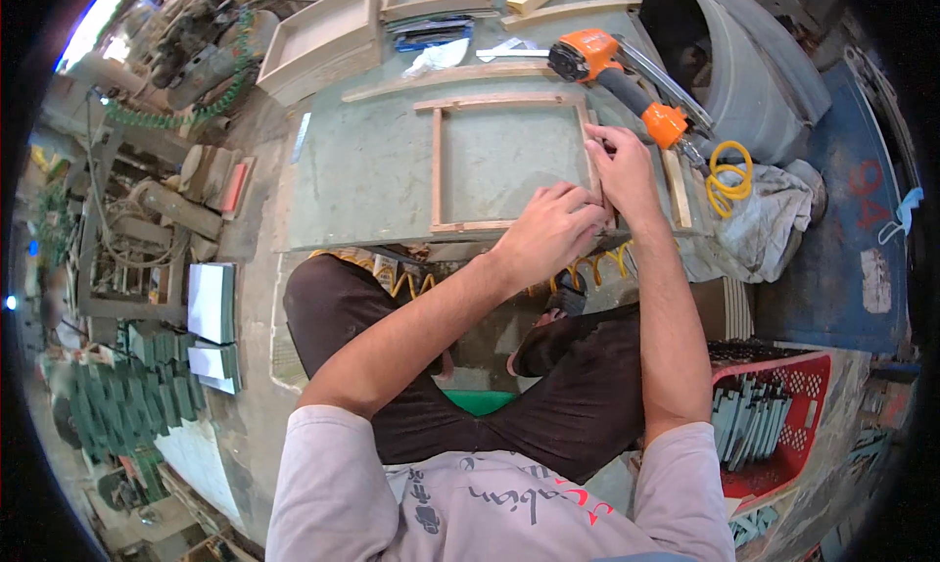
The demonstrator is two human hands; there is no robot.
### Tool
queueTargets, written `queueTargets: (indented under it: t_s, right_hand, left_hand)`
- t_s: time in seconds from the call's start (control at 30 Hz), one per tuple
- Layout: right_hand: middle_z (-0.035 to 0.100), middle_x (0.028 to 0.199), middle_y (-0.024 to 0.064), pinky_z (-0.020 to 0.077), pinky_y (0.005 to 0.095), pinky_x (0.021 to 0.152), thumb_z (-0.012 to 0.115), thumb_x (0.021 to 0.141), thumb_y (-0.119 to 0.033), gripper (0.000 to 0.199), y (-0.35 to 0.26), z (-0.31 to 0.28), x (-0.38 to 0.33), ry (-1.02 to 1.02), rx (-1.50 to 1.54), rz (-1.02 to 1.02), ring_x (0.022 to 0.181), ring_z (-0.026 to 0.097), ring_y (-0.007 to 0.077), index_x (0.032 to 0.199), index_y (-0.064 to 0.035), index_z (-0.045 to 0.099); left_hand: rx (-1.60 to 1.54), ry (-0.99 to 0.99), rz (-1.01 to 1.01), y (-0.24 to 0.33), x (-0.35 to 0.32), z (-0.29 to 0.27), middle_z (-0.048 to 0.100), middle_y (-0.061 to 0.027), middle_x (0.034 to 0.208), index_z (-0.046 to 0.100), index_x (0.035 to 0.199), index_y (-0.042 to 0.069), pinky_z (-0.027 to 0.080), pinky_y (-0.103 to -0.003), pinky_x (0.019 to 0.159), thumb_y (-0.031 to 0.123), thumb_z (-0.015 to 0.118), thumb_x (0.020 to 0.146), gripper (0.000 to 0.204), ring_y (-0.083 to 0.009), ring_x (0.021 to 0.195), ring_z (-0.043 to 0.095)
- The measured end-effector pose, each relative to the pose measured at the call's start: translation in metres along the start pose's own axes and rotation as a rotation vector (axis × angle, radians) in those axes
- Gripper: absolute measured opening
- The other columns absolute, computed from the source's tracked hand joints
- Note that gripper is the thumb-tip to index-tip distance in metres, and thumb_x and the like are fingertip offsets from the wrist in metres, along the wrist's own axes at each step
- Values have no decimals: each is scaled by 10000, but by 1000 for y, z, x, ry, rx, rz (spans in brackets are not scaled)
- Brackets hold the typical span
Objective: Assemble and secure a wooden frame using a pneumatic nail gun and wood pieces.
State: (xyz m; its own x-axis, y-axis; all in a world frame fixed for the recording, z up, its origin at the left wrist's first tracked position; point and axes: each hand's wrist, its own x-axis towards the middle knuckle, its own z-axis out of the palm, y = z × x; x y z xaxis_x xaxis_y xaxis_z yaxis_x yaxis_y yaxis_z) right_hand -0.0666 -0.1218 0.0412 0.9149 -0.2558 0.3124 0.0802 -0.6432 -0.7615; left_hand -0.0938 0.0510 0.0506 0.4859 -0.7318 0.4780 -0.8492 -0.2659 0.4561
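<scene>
A rectangular frame of thin wooden strips (438,170) lies flat on the greenish worktable (362,170) in front of me. My left hand (555,226) bends its fingers over the frame's near right corner, closed on it. Farther up the same side, my right hand (625,175) pinches the right-hand strip between thumb and fingers. The fingers partly hide that side and its corner joint. Beyond my right hand, an orange and black nail gun (586,55) lies on the table, a yellow coiled air hose (727,185) beside its handle end.
Loose wooden strips (446,80) lie behind the frame, and another strip (676,190) to its right. Shallow wooden boxes (323,35) stand at the far left. A grey metal drum (759,82) and crumpled cloth (769,214) are at right. A red crate (818,396) holds several narrow pieces.
</scene>
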Motion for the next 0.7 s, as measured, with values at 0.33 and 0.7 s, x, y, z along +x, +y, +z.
queueTargets:
  t_s: [0.33,0.7]
  right_hand:
    - [647,1087,171,501,384,891,643,877,-126,266,-10,-6,-3,-30,-27,26,988,635,312,1129,-52,677]
    - [644,1048,156,515,386,837,641,884,-135,291,4,0,-1,-43,12,36,920,645,294,1166,-65,624]
  left_hand:
    - [86,-66,-83,4,-1,-1,581,-36,1072,608,1016,128,408,-418,901,129,633,853,165,-252,1069,537]
    - [12,-58,-83,6,-1,-15,598,-65,1124,607,1129,122,409,-420,935,150,620,880,251,-269,1109,545]
